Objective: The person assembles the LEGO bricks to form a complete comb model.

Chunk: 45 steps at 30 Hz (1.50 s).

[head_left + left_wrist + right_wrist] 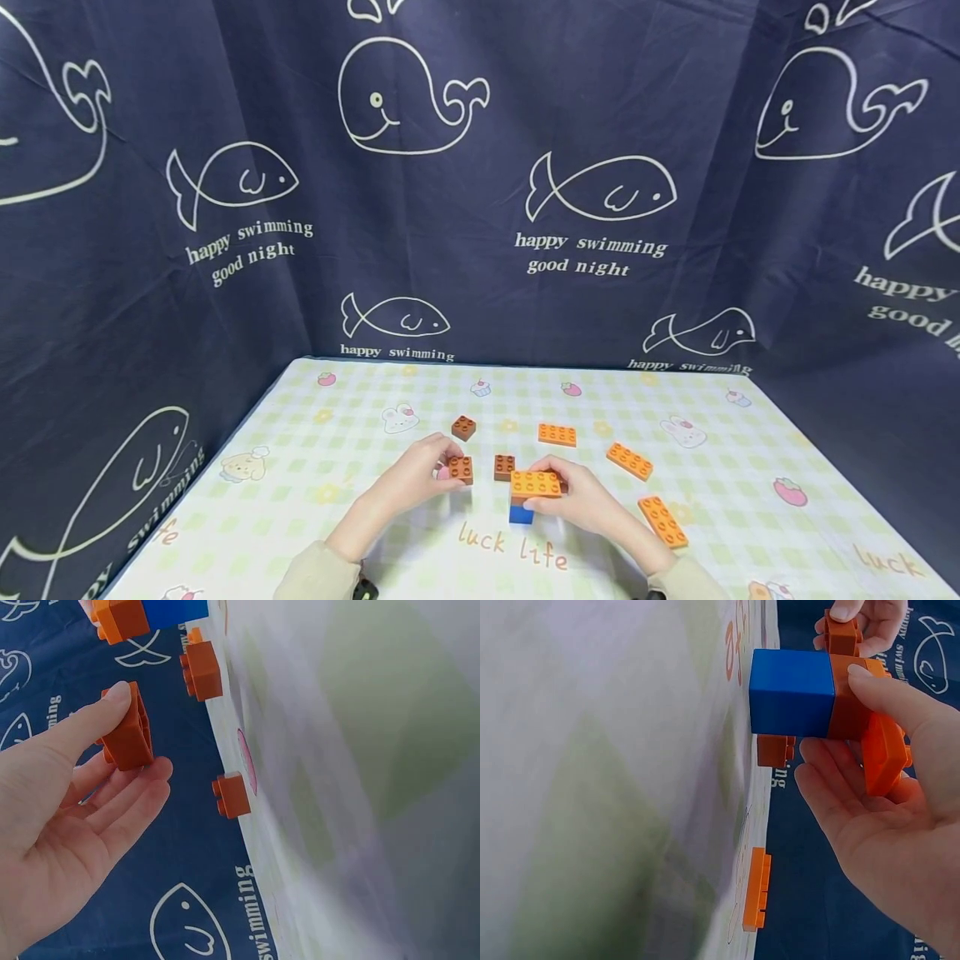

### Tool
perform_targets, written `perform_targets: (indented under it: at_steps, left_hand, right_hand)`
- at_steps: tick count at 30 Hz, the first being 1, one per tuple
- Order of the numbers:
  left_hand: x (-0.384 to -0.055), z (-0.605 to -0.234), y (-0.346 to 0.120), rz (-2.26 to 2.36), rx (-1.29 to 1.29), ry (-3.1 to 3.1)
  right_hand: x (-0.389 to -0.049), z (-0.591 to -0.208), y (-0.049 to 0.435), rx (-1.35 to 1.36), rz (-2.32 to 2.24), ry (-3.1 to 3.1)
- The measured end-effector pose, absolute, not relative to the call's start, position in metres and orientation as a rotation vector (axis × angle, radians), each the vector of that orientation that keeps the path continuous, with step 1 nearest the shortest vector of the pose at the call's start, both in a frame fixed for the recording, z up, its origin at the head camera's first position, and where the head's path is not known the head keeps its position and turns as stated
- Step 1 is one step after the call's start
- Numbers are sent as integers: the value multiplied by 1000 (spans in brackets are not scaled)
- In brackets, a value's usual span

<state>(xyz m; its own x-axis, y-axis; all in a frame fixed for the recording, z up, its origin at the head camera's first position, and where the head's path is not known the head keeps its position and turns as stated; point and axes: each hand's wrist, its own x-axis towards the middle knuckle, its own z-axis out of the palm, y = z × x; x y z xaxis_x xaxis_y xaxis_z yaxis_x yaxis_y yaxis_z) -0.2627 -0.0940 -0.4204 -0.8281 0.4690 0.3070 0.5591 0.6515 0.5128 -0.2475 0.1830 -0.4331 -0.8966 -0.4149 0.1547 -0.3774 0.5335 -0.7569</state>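
My left hand [417,472] pinches a brown toy brick [129,735] between thumb and fingers, raised off the table in the left wrist view. To its right, my right hand [581,493] grips a stack by its upper part. That stack has a blue block [791,692] at the bottom, a brown brick [846,697] above it and an orange eight-stud brick [536,483] on top, which juts out to one side. Whether the blue block touches the table I cannot tell. Between the hands stands another brown brick [504,467]; one more brown brick [463,427] lies just beyond the left hand.
Three loose orange bricks lie to the right: one at the back [557,434], one farther right [629,461] and one beside the right forearm [663,522]. A patterned cloth [360,533] covers the table. Dark blue curtains [480,250] hang behind and at both sides.
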Motion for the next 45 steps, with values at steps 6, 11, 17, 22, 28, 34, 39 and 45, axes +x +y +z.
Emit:
perform_targets:
  at_steps: [6,11,17,22,28,34,39,45]
  left_hand:
    - [-261,-419,-88,-913,-891,-2683]
    - [-259,-415,-84,-885,-898,-2678]
    - [-257,-411,-79,-892,-891,-2679]
    - [-256,-408,-74,-922,-879,-2661]
    - [-256,-406,-67,-974,-878,-2650]
    - [-255,-405,-58,-962,-927,-2642]
    - [-255,-403,-51,-963,-955,-2635]
    - [-255,-402,-43,-968,-960,-2649]
  right_hand:
    - [-248,-434,183,-710,-1325,2720]
    - [-248,-434,184,-716,-1338,2709]
    - [-248,-434,183,-725,-1347,2703]
    - [-249,-434,184,-721,-1347,2707]
    - [-249,-434,183,-735,-1362,2695]
    - [-248,-436,183,-759,-1366,2697]
    - [-248,-437,184,-776,-1382,2685]
    - [-248,-436,184,-797,-1394,2672]
